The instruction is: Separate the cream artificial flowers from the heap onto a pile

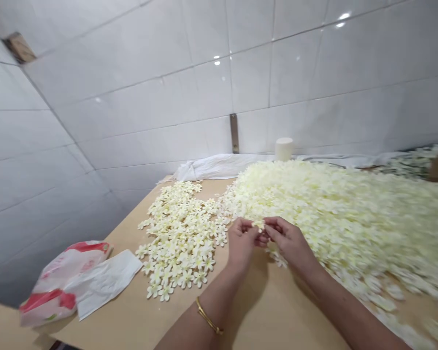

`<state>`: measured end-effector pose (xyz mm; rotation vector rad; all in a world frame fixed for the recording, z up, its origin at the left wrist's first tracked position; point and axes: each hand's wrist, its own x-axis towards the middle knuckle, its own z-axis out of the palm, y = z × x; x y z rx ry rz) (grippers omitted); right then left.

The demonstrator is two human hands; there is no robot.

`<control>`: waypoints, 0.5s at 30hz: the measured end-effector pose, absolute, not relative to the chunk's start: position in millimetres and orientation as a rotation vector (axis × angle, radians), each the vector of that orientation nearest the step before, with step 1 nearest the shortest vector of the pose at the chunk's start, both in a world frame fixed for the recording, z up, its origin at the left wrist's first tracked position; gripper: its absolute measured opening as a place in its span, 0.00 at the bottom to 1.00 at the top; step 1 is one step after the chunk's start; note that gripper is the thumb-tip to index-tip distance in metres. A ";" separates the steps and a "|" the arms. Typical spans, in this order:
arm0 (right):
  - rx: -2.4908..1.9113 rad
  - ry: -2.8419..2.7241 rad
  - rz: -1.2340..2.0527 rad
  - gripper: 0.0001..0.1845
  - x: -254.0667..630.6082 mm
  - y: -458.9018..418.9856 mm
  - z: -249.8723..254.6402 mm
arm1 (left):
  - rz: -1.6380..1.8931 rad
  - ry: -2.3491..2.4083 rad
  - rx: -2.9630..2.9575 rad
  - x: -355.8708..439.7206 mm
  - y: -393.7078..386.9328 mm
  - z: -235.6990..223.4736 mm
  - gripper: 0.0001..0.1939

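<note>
A small pale yellow-white artificial flower [259, 224] is pinched between the fingertips of both hands, a little above the table. My left hand [242, 241] grips it from the left and my right hand [289, 243] from the right, with fingers closed. Left of my hands lies a loose spread of similar flowers [184, 233], petals opened out. A much larger heap of pale flower pieces [336, 214] covers the table behind and to the right. Parts of the held flower are hidden by my fingers.
A pink and white tissue pack [67, 282] with a tissue [105, 282] pulled out sits at the left table edge. Behind the heap stand a white cylinder [284, 149] and crumpled white sheeting [211, 166]. A tiled wall [138, 112] closes the back.
</note>
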<state>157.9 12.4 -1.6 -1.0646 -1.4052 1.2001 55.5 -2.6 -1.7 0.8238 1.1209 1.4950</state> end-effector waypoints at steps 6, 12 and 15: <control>-1.003 -1.329 1.371 0.11 159.9 15.6 -2.8 | 1.408 1.043 0.799 50.9 -0.2 -1.3 0.17; -1.140 -1.802 0.582 0.09 156.2 6.4 -3.3 | 1.437 1.159 1.011 56.0 -3.7 -5.4 0.05; -1.043 -2.051 0.053 0.12 150.4 4.1 -8.0 | 1.601 1.308 1.110 57.5 -3.3 -9.1 0.06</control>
